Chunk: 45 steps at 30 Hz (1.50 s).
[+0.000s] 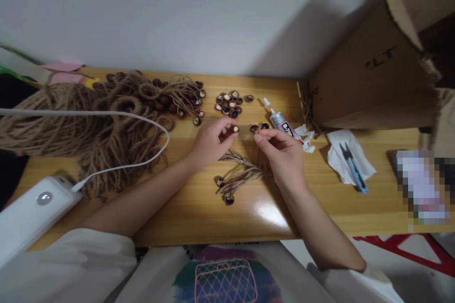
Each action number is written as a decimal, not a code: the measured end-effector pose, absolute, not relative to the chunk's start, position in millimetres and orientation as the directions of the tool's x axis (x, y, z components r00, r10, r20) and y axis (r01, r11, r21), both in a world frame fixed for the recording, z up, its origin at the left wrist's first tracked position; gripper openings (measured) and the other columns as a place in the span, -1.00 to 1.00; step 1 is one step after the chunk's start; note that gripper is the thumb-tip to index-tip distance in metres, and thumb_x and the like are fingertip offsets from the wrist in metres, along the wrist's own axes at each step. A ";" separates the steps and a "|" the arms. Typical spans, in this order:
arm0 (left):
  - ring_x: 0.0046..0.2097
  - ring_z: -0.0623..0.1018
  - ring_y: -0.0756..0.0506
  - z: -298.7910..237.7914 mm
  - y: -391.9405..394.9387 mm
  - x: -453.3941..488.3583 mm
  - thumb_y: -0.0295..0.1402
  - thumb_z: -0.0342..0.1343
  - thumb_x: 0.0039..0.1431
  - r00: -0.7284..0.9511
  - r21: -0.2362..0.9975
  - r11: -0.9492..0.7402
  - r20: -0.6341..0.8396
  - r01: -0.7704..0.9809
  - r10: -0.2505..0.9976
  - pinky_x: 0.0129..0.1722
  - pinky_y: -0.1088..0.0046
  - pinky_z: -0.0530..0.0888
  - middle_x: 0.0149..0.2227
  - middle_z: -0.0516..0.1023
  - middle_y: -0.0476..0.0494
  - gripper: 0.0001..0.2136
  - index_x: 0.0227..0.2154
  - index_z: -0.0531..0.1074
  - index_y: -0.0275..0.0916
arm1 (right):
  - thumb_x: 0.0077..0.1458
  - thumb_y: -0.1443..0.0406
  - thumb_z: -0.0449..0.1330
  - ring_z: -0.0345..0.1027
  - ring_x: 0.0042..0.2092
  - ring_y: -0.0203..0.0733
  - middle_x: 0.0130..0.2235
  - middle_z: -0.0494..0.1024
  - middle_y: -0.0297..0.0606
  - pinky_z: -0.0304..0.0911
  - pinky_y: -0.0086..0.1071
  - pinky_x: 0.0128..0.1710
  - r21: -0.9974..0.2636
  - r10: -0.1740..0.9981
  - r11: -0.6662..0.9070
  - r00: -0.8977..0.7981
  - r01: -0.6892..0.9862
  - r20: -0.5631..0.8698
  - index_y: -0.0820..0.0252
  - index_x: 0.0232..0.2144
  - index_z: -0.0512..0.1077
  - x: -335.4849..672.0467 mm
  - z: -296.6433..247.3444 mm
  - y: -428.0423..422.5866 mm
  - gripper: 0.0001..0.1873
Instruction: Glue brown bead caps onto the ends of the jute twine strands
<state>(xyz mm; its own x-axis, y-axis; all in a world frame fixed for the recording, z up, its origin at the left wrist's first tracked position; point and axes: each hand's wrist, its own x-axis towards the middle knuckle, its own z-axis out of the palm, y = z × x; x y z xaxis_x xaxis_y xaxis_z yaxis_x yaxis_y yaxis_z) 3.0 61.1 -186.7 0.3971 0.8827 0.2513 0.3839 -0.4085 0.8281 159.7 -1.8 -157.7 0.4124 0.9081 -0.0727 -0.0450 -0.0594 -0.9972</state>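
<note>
My left hand (213, 141) pinches a small brown nutshell cap (235, 129) with a pale inside between thumb and fingertips. My right hand (287, 154), to its right, is closed in a pinch on the end of a thin twine cord (257, 131); the fingers partly hide it. Below and between the hands lies a bundle of twine cords (245, 175), two of its ends tipped with dark caps (229, 200). Just behind my right fingertips are a few dark caps (265, 126). A pile of loose caps (227, 103) lies farther back.
A glue tube (282, 122) lies behind my right hand beside crumpled tissue. Thread snips (353, 168) rest on white paper at right, near a cardboard box (355, 66). Heaped twine (117, 137) covers the left side, crossed by the cable of a white power bank (42, 218).
</note>
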 end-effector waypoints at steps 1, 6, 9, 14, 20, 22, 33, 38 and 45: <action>-0.37 0.48 0.01 -186.7 60.9 3.0 -0.52 0.13 0.05 0.395 0.828 -0.406 0.249 0.386 0.884 -0.33 0.49 0.40 -0.41 0.51 -0.01 -0.81 -0.24 0.45 -0.23 | -0.21 0.21 0.39 0.35 -0.39 -0.31 -0.39 0.55 -0.30 0.30 -0.40 -0.32 -0.997 0.909 -0.060 0.411 -0.046 -0.074 0.17 -0.44 0.53 159.6 -157.7 -1.8 -0.78; -0.38 0.47 0.02 -186.0 60.3 3.2 -0.53 0.13 0.05 0.383 0.834 -0.388 0.235 0.393 0.893 -0.35 0.52 0.40 -0.41 0.51 -0.01 -0.81 -0.24 0.45 -0.23 | -0.22 0.22 0.41 0.31 -0.41 -0.37 -0.42 0.53 -0.33 0.28 -0.45 -0.33 -0.995 0.913 -0.053 0.399 -0.086 -0.083 0.18 -0.44 0.53 160.0 -157.8 -1.9 -0.76; -0.37 0.47 0.02 -186.1 61.0 3.2 -0.53 0.13 0.04 0.388 0.827 -0.397 0.240 0.398 0.890 -0.34 0.52 0.40 -0.41 0.52 -0.01 -0.81 -0.25 0.45 -0.24 | -0.22 0.22 0.41 0.30 -0.43 -0.37 -0.45 0.51 -0.35 0.27 -0.47 -0.36 -0.995 0.916 -0.050 0.392 -0.090 -0.082 0.18 -0.42 0.53 159.9 -157.3 -2.4 -0.75; -0.36 0.48 0.00 -186.9 61.7 3.1 -0.53 0.14 0.04 0.390 0.817 -0.409 0.250 0.406 0.886 -0.33 0.49 0.40 -0.40 0.52 -0.02 -0.80 -0.24 0.45 -0.24 | -0.19 0.22 0.39 0.30 -0.45 -0.36 -0.48 0.51 -0.35 0.26 -0.46 -0.40 -0.998 0.927 -0.043 0.371 -0.045 -0.056 0.18 -0.44 0.53 159.6 -157.1 -3.2 -0.79; -0.36 0.48 0.01 -187.5 61.4 2.8 -0.53 0.14 0.05 0.395 0.817 -0.416 0.257 0.399 0.882 -0.32 0.49 0.40 -0.40 0.52 -0.01 -0.80 -0.24 0.45 -0.23 | -0.14 0.23 0.36 0.31 -0.43 -0.34 -0.46 0.52 -0.33 0.27 -0.45 -0.39 -0.999 0.933 -0.038 0.359 0.007 -0.033 0.18 -0.47 0.53 159.9 -157.8 -3.6 -0.84; -0.36 0.48 0.01 -187.9 61.4 2.8 -0.53 0.15 0.04 0.394 0.815 -0.418 0.258 0.402 0.882 -0.31 0.48 0.40 -0.40 0.52 -0.01 -0.80 -0.23 0.45 -0.23 | -0.14 0.24 0.35 0.30 -0.44 -0.34 -0.46 0.52 -0.34 0.26 -0.45 -0.39 -0.999 0.934 -0.038 0.356 0.011 -0.032 0.18 -0.47 0.53 159.8 -157.2 -3.7 -0.85; -0.36 0.49 0.01 -186.9 61.4 2.8 -0.52 0.14 0.05 0.393 0.819 -0.410 0.250 0.401 0.885 -0.32 0.49 0.40 -0.40 0.52 -0.01 -0.80 -0.24 0.46 -0.23 | -0.11 0.25 0.33 0.28 -0.45 -0.35 -0.49 0.51 -0.36 0.22 -0.47 -0.42 -0.999 0.941 -0.052 0.334 -0.014 -0.054 0.18 -0.48 0.54 160.8 -156.7 -3.9 -0.88; -0.36 0.48 0.01 -186.7 61.4 2.7 -0.52 0.14 0.05 0.398 0.816 -0.418 0.256 0.400 0.881 -0.32 0.49 0.40 -0.41 0.51 -0.01 -0.81 -0.24 0.46 -0.23 | -0.12 0.24 0.33 0.28 -0.46 -0.36 -0.49 0.51 -0.36 0.22 -0.47 -0.42 -0.997 0.940 -0.068 0.332 -0.031 -0.075 0.19 -0.49 0.54 160.0 -155.4 -3.8 -0.87; -0.36 0.48 0.01 -186.4 61.0 3.1 -0.52 0.14 0.05 0.394 0.820 -0.408 0.248 0.402 0.885 -0.32 0.49 0.40 -0.40 0.52 -0.01 -0.80 -0.23 0.45 -0.22 | -0.12 0.22 0.32 0.30 -0.44 -0.35 -0.48 0.52 -0.36 0.24 -0.46 -0.39 -0.997 0.938 -0.077 0.337 -0.009 -0.076 0.19 -0.49 0.53 160.1 -156.2 -3.3 -0.85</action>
